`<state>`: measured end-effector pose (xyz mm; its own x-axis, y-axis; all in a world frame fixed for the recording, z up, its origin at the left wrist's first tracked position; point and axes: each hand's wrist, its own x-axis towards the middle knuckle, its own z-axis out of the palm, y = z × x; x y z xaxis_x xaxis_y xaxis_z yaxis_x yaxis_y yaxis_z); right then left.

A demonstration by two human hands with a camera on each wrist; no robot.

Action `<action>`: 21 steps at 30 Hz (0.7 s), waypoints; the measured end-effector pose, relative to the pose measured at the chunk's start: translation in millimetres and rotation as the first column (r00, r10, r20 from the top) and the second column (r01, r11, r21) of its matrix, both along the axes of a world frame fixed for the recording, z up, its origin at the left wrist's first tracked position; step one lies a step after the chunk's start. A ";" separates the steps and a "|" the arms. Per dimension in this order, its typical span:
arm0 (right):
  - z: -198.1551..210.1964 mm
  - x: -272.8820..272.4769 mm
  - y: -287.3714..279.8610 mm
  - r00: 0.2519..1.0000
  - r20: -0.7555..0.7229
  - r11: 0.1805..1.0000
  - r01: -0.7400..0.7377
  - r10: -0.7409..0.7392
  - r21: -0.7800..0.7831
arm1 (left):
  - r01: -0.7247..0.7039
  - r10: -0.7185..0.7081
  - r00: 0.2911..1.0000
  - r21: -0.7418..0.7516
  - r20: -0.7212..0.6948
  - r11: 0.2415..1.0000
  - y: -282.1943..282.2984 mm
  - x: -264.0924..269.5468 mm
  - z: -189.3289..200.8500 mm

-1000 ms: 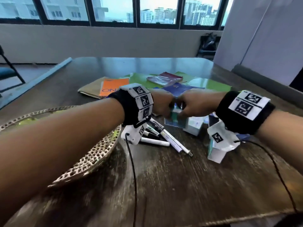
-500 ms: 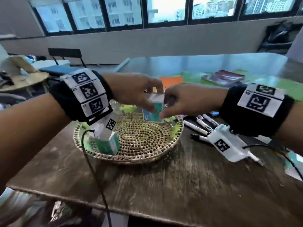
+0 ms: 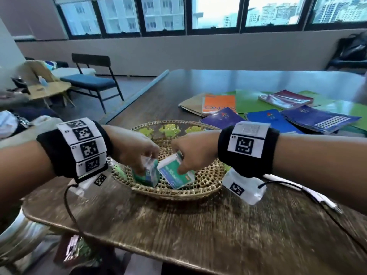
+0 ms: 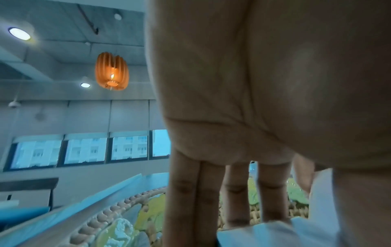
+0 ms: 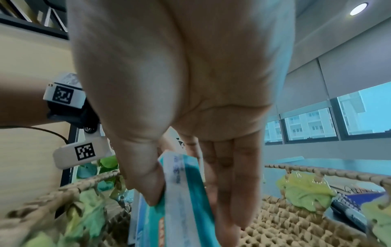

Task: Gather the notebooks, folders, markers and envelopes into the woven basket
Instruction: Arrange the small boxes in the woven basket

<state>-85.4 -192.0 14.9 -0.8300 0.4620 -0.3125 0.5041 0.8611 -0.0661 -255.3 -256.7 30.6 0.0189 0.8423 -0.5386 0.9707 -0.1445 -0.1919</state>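
The round woven basket with green leaf trim sits at the near left of the dark table. Both hands reach into it. My left hand pinches a teal-and-white envelope pack standing on end in the basket. My right hand pinches a second pack tilted beside the first. In the right wrist view, the thumb and fingers clamp the teal pack above the basket's weave. The left wrist view shows fingers running down onto a white pack inside the basket rim.
Behind the basket lie an orange notebook, green folders, blue notebooks and a maroon book. White markers lie under my right forearm. The table's front edge is close. A chair stands off to the left.
Both hands have carried the packs from the middle of the table leftward to the basket and lowered them into it. My view has swung left with them.
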 end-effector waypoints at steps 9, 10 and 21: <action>14.6 -1.0 -4.0 1.000 0.022 0.999 0.018 -0.019 0.050 | -0.095 0.090 0.988 0.034 0.127 0.995 10.5 -23.1 -7.1; 12.3 -3.7 -2.9 0.999 0.020 0.999 0.026 -0.027 0.035 | -0.103 0.101 0.988 0.016 0.119 0.995 10.5 -24.4 -9.0; 5.6 -37.0 -9.5 0.995 0.056 0.993 -0.087 0.082 0.082 | -0.225 0.245 0.944 -0.114 0.219 0.968 -2.0 -12.6 3.6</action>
